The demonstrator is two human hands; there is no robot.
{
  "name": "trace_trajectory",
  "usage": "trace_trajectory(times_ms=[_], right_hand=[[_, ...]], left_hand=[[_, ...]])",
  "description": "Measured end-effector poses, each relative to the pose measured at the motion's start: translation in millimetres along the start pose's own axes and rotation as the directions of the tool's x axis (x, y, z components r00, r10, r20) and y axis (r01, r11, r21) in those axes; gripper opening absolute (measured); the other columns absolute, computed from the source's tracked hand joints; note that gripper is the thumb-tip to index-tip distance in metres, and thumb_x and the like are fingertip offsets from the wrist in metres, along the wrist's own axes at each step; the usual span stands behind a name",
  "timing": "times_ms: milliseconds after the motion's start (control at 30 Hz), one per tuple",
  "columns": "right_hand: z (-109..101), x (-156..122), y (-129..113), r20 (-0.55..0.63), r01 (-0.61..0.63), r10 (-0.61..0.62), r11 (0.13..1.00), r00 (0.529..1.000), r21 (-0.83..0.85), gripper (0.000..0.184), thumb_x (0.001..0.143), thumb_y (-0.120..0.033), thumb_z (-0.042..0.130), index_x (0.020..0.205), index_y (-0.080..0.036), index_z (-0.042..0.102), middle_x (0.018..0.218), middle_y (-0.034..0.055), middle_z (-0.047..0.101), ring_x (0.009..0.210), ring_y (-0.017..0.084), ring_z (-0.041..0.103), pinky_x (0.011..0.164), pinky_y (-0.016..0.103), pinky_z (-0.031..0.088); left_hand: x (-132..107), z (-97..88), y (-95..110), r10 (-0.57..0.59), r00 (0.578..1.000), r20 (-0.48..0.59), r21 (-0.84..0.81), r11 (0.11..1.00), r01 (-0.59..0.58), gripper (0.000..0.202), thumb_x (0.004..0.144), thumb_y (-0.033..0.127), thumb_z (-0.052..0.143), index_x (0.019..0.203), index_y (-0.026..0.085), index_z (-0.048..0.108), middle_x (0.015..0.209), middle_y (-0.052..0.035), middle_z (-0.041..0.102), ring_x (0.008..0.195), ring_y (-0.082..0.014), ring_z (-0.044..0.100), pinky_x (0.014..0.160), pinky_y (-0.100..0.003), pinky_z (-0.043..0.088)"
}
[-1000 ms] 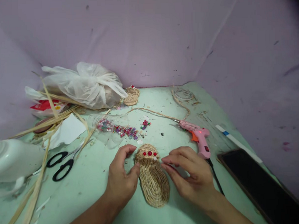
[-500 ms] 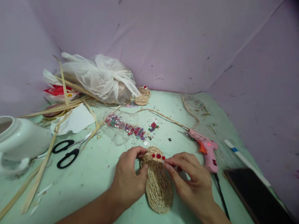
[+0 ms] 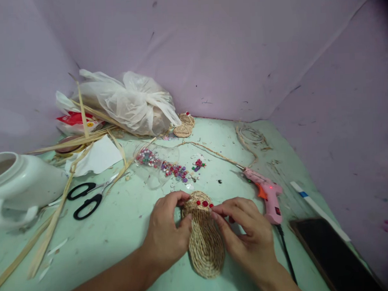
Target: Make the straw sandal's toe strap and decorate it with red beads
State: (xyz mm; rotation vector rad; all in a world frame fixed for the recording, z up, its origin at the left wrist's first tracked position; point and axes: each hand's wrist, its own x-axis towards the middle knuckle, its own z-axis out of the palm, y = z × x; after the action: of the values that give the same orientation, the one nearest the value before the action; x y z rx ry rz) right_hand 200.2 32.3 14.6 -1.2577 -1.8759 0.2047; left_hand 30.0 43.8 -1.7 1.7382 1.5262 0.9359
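A small woven straw slipper (image 3: 205, 243) lies on the green table (image 3: 120, 234), with red beads (image 3: 203, 203) on its strap. My left hand (image 3: 167, 234) grips the slipper's left edge, thumb and forefinger curled round the strap end. My right hand (image 3: 246, 237) pinches at the strap's right end, fingertips pressed together by the beads. What the pinch holds is too small to make out.
A pink glue gun (image 3: 267, 195) lies right of the slipper, its cord running toward me. A clear cup of coloured beads (image 3: 159, 164), black scissors (image 3: 85, 201), straw strips (image 3: 69, 168), a plastic bag (image 3: 128, 103), a white jug (image 3: 18, 183), a second slipper (image 3: 184, 124) and a dark tablet (image 3: 334, 255) surround it.
The view has shifted slightly left and down. Both hands closed in on the slipper's strap; my right fingertips moved up to the beads' right end. Since half a second ago little moved.
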Motion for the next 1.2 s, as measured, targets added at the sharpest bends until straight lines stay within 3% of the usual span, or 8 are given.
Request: trace_trajectory(times_ms=[333, 633, 767, 900, 1000, 1100, 1200], right_hand=[[-1, 0, -1, 0.016, 0.005, -0.005, 1.0, 1.0, -0.011, 0.014, 0.076, -0.009, 0.058, 0.083, -0.02, 0.063, 0.068, 0.0017, 0.062, 0.062, 0.016, 0.056, 0.059, 0.033, 0.042], [-3, -2, -2, -0.063, 0.022, -0.021, 0.999, 0.998, 0.024, 0.017, 0.074, -0.007, 0.06, 0.084, -0.02, 0.06, 0.071, 0.001, 0.06, 0.062, 0.014, 0.052, 0.059, 0.032, 0.041], [-3, -7, 0, -0.174, -0.061, 0.082, 0.991, 0.981, 0.119, 0.021, 0.075, -0.008, 0.059, 0.091, -0.021, 0.056, 0.074, -0.0001, 0.055, 0.059, 0.013, 0.048, 0.057, 0.031, 0.04], [-4, -9, 6, -0.333, -0.186, 0.26, 0.953, 0.906, 0.238, 0.025, 0.076, -0.013, 0.059, 0.098, -0.022, 0.054, 0.083, 0.0017, 0.054, 0.065, 0.014, 0.05, 0.06, 0.03, 0.042], [-9, -4, 13, -0.383, -0.262, 0.356, 0.925, 0.853, 0.276, 0.027, 0.076, -0.019, 0.062, 0.101, -0.022, 0.054, 0.085, 0.0028, 0.056, 0.067, 0.014, 0.052, 0.062, 0.031, 0.044], [-19, 7, 20, -0.367, -0.337, 0.423, 0.9, 0.829, 0.277, 0.03, 0.075, -0.024, 0.064, 0.103, -0.022, 0.054, 0.092, 0.0055, 0.058, 0.071, 0.015, 0.054, 0.065, 0.032, 0.045], [-27, 26, 26, -0.233, -0.404, 0.448, 0.889, 0.863, 0.215, 0.025, 0.077, -0.03, 0.062, 0.1, -0.022, 0.058, 0.09, 0.0057, 0.063, 0.07, 0.016, 0.057, 0.066, 0.033, 0.046]], left_hand=[[0, 0.0, 0, 0.0, 1.0, -0.003, 0.003, 1.0, 0.0, 0.031, 0.067, 0.011, 0.052, 0.097, 0.02, 0.055, 0.092, -0.0063, 0.063, 0.087, -0.0217, 0.058, 0.08, -0.042, 0.047], [1, 1.1, -1, 0.0, 1.0, -0.007, -0.028, 1.0, 0.0, 0.03, 0.069, 0.011, 0.052, 0.097, 0.019, 0.054, 0.092, -0.0063, 0.063, 0.087, -0.0213, 0.059, 0.081, -0.042, 0.047], [1, 1.7, -2, -0.034, 0.999, -0.026, -0.054, 0.998, 0.033, 0.028, 0.069, 0.013, 0.052, 0.097, 0.019, 0.055, 0.094, -0.0062, 0.063, 0.088, -0.0213, 0.059, 0.082, -0.041, 0.047], [2, -1.5, -3, -0.063, 0.988, -0.143, -0.157, 0.987, 0.04, 0.025, 0.072, 0.015, 0.051, 0.096, 0.019, 0.056, 0.093, -0.0056, 0.064, 0.088, -0.0196, 0.06, 0.08, -0.036, 0.048], [2, -5.6, -4, -0.085, 0.966, -0.245, -0.242, 0.97, 0.024, 0.017, 0.076, 0.015, 0.049, 0.09, 0.019, 0.057, 0.09, -0.0045, 0.064, 0.086, -0.0182, 0.059, 0.079, -0.032, 0.047], [2, -7.5, -5, -0.133, 0.95, -0.283, -0.354, 0.935, 0.026, 0.009, 0.078, 0.019, 0.051, 0.085, 0.019, 0.057, 0.085, -0.003, 0.062, 0.083, -0.0169, 0.058, 0.074, -0.028, 0.047], [1, -6.9, -6, -0.184, 0.949, -0.254, -0.463, 0.885, 0.047, 0.008, 0.08, 0.023, 0.052, 0.083, 0.019, 0.058, 0.081, -0.0017, 0.061, 0.078, -0.0155, 0.057, 0.07, -0.026, 0.046]])
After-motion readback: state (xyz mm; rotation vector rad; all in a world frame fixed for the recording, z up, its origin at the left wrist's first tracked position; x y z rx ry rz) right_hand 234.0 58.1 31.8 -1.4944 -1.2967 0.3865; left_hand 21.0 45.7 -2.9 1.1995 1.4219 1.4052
